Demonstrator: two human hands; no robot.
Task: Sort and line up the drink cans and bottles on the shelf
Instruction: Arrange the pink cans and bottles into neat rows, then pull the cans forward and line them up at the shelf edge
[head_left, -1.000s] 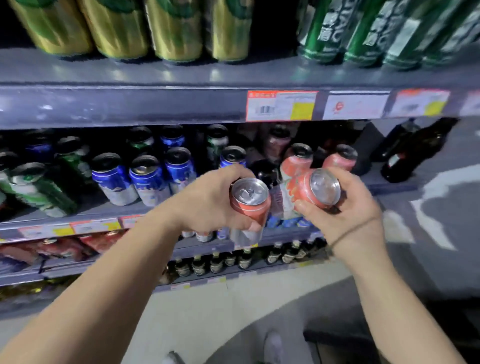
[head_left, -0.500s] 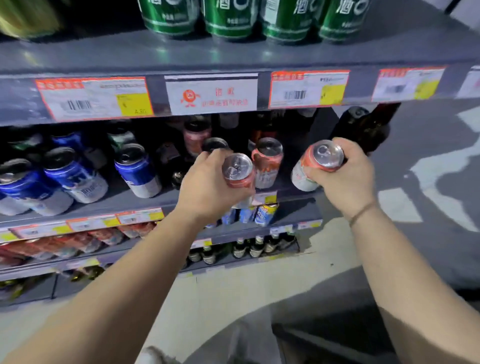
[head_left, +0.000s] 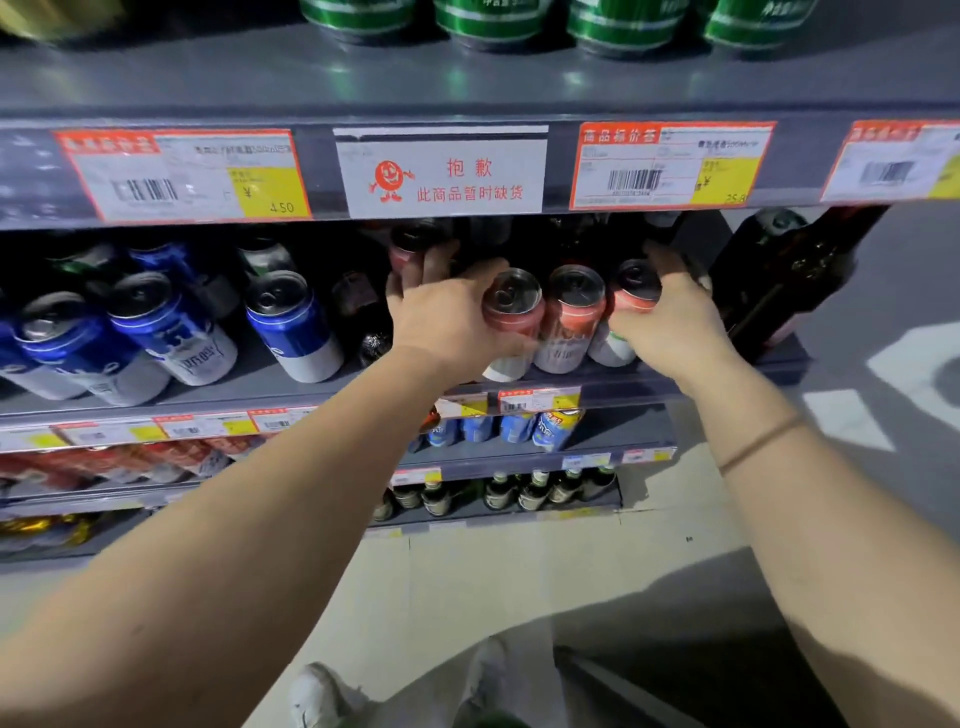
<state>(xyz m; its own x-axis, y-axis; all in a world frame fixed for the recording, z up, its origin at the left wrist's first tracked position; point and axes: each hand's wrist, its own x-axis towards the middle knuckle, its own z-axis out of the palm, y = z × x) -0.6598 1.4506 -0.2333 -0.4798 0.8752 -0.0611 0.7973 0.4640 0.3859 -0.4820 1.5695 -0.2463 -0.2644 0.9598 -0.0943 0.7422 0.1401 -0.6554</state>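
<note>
Red-and-white aluminium drink cans, three in a row at the front of the grey metal middle shelf (head_left: 623, 387): left can (head_left: 511, 317), middle can (head_left: 571, 322), right can (head_left: 626, 312). Left hand (head_left: 447, 317) wraps the left can, thumb across its front, fingers behind it and partly lost in shadow. Right hand (head_left: 670, 317) grips the right can from its outer side; most of that can's body is covered by the palm. Both outer cans sit low at the shelf surface; whether their bases touch it is hidden by the hands. Middle can stands free between them, touching or nearly touching each.

A fourth reddish can (head_left: 410, 249) shows dimly behind the left fingers; depth of the shelf beyond is too dark to count. Blue-and-white cans (head_left: 291, 327) to the left: four clear, more cut off or shadowed. Dark glass bottles (head_left: 779, 280) at the right end, number unclear. Four green cans (head_left: 493, 23) on the top shelf, cropped by the frame edge. Price tags along the shelf rail (head_left: 441, 171).

Half a second ago both hands held their cans in the air before the shelf; now both cans are down flanking the middle can.
</note>
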